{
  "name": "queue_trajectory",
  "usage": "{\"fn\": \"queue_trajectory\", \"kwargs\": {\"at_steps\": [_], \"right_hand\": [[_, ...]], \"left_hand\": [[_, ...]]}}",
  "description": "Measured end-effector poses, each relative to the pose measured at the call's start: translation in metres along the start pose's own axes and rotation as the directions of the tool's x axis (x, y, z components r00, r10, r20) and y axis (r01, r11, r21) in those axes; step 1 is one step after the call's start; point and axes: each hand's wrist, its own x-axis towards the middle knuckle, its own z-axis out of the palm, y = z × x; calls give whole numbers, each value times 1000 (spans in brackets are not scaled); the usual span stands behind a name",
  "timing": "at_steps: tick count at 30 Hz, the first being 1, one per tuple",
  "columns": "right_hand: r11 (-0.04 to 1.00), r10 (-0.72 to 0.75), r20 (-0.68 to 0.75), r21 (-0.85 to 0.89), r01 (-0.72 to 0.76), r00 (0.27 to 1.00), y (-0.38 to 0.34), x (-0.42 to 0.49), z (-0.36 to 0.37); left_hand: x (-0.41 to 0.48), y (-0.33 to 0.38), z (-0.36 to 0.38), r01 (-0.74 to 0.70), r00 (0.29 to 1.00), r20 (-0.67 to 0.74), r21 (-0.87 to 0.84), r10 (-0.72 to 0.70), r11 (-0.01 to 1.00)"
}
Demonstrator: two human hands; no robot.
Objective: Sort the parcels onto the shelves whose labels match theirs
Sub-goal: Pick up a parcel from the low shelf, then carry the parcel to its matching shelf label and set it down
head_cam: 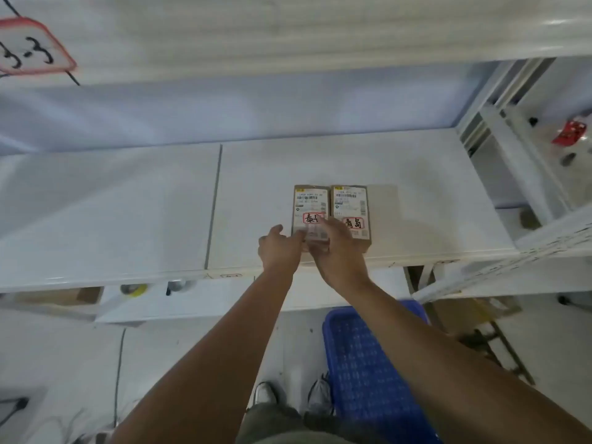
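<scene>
Brown cardboard is seen on a white shelf (320,168): two small parcels lie flat and side by side, touching along their long edges, near the front lip. The left parcel (310,206) carries a printed shipping label and a red-framed sticker with handwritten characters, partly covered by fingers. The right parcel (350,209) bears a like label and a red-framed sticker that can be read in full.

Both hands are laid on the near end of the left parcel. The left hand (280,248) is pressed against its near left corner, fingers loosely curled. The right hand (339,248) is spread over its near right part, fingers reaching across the sticker and lying close to the edge of the right parcel. Whether the parcel is truly clasped or only touched cannot be told, since that region is blurred and the fingertips are hidden.

A blue plastic crate (362,363) with a perforated base is seen on the floor below the right forearm; its contents cannot be made out and its near end is cut off by the arm. On the upper shelf edge a red-bordered tag (32,46) is seen at top left, with handwritten digits cut off by the frame. A yellow roll (134,289) is partly hidden under the shelf lip. A red item (570,133) on the neighbouring rack is too blurred to identify.
</scene>
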Motion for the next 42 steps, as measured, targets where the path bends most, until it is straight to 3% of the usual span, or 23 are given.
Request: {"fn": "queue_trajectory", "kwargs": {"at_steps": [3, 12, 20, 24, 28, 34, 42], "right_hand": [[1000, 1, -23, -23, -1, 1000, 5, 1, 6], [999, -25, -29, -49, 24, 999, 20, -9, 17], [991, -44, -38, 127, 48, 998, 12, -5, 5], [922, 27, -118, 386, 21, 993, -12, -6, -11], [810, 169, -37, 574, -118, 985, -39, -9, -38], [709, 118, 18, 698, -97, 993, -69, -27, -70], [640, 24, 39, 767, -45, 999, -80, -58, -75]], "left_hand": [[5, -3, 3, -8, 999, 36, -4, 8, 1000], [13, -7, -6, 85, 992, 116, -252, -57, 964], [17, -11, -38, 150, 969, 240, -383, -58, 911], [-6, 0, -59, 55, 959, 274, -419, 68, 907], [-38, 16, -79, -80, 938, 269, -446, 218, 892], [-81, 25, -99, -301, 905, 156, -424, 396, 854], [-114, 9, -114, -366, 910, 38, -397, 413, 842]]}}
